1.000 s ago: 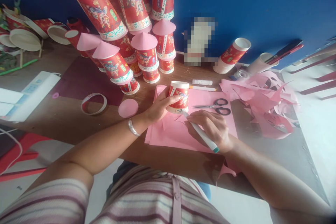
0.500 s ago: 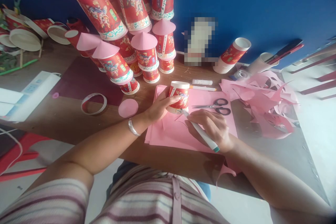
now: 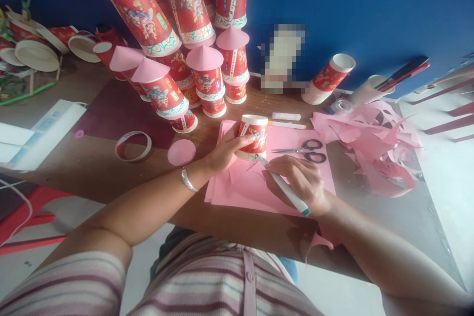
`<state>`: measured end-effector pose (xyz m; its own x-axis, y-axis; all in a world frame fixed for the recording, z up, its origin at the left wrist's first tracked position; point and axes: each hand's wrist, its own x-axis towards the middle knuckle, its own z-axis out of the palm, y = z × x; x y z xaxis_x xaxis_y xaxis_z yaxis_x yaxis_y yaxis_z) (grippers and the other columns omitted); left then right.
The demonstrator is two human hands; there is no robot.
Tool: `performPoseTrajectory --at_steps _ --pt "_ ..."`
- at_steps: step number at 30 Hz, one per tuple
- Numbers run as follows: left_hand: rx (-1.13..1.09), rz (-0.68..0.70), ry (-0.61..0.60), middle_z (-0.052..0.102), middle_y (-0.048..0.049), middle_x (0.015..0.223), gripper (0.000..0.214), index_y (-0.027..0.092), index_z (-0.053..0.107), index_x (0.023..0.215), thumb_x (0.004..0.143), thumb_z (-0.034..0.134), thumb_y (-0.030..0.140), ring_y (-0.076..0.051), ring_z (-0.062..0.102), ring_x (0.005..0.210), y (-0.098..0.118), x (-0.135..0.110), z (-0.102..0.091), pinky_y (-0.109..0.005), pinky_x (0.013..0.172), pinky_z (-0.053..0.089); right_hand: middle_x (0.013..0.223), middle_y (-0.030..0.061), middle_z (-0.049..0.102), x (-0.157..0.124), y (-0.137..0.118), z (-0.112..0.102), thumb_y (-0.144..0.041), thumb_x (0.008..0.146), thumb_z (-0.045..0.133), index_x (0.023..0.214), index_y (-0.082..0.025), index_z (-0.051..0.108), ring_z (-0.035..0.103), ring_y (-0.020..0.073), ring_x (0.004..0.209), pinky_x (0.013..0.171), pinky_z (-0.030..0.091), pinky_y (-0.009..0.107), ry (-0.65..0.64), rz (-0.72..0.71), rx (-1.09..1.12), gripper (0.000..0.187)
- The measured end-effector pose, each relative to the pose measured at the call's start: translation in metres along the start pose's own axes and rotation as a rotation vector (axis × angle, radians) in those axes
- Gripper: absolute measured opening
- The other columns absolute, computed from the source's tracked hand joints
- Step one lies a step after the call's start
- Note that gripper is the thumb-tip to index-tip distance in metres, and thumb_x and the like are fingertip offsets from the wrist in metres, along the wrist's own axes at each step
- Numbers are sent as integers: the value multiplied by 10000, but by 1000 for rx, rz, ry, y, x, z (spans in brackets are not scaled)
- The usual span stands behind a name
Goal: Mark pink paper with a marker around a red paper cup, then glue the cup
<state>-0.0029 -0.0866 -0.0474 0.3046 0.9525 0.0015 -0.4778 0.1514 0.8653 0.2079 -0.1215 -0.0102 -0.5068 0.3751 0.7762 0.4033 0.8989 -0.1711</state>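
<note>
My left hand (image 3: 226, 152) is wrapped round a red paper cup (image 3: 255, 140) with a printed figure and a white band along its lower edge. A white marker (image 3: 291, 194) with a green end is gripped in my right hand (image 3: 300, 180), its tip at the cup's white band, where a small dark mark shows. Under both hands lies a stack of pink paper (image 3: 248, 187). Scissors (image 3: 305, 151) with dark handles rest on the paper, just beyond my right hand.
Red cup towers with pink cone tops (image 3: 205, 71) stand at the back left. Nearer are a paper ring (image 3: 134, 147) and a pink disc (image 3: 181, 152). Behind the paper lies a glue stick (image 3: 286, 116). Pink scraps (image 3: 385, 153), stacked cups (image 3: 329, 81) and a pen cup (image 3: 370, 90) occupy the right.
Almost nothing differs. The whole view has shifted very slightly; both hands keep the same hold on the cup and the marker.
</note>
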Motion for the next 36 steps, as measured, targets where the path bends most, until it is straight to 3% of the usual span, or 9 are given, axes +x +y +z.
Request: performPoseTrajectory --at_steps 19,36 --pt "-9 17 -21 722 -39 948 280 193 701 1033 915 823 416 -191 672 880 3 0 3 -341 856 543 817 -6 763 -1 -2 -2 -50 940 742 1159 -213 654 728 147 644 579 625 259 -2 -20 22 287" --pt "3 5 -12 728 -42 962 292 201 718 1053 900 834 421 -201 668 889 3 -1 3 -350 870 534 831 0 774 -3 0 0 -80 975 738 1110 -216 656 741 148 645 587 623 265 -4 4 4 209"
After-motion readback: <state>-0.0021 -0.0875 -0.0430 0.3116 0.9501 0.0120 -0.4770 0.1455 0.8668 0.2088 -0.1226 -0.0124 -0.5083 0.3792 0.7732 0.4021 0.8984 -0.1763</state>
